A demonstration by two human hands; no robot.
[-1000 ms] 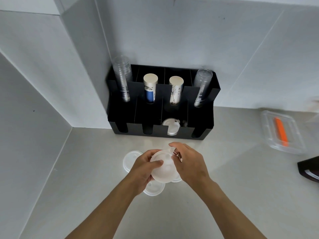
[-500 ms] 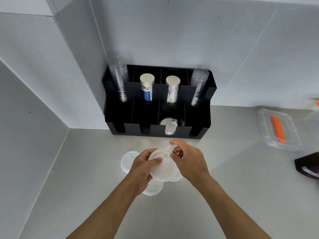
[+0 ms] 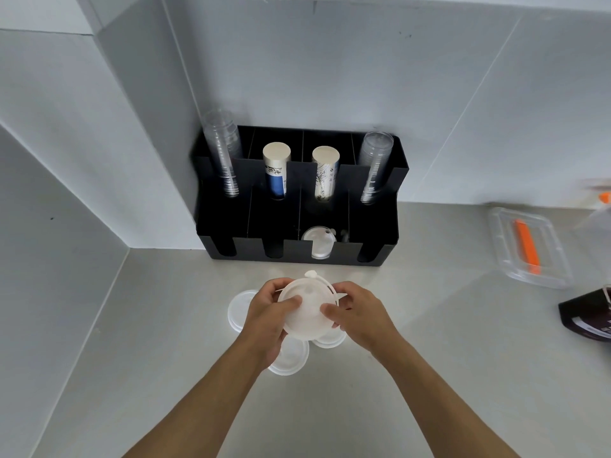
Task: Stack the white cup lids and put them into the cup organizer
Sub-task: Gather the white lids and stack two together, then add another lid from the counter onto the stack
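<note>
A stack of white cup lids (image 3: 306, 311) is held above the counter between my left hand (image 3: 267, 320) and my right hand (image 3: 358, 317), both thumbs pressing on the top lid. Three more white lids lie on the counter beneath: one at the left (image 3: 238, 307), one under my left wrist (image 3: 291, 358), one under my right hand (image 3: 328, 342). The black cup organizer (image 3: 373, 239) stands against the wall just beyond. A white lid (image 3: 319, 242) lies in its third front slot.
Stacks of clear cups (image 3: 222, 153) and paper cups (image 3: 276, 168) stand in the organizer's back slots. A clear plastic box (image 3: 525, 247) with an orange item sits at the right, and a dark pouch (image 3: 587, 317) lies at the right edge. Walls close the left side.
My right hand has slid from the lid's far edge to its right side, with the thumb now on top. The held lids stay in about the same place.
</note>
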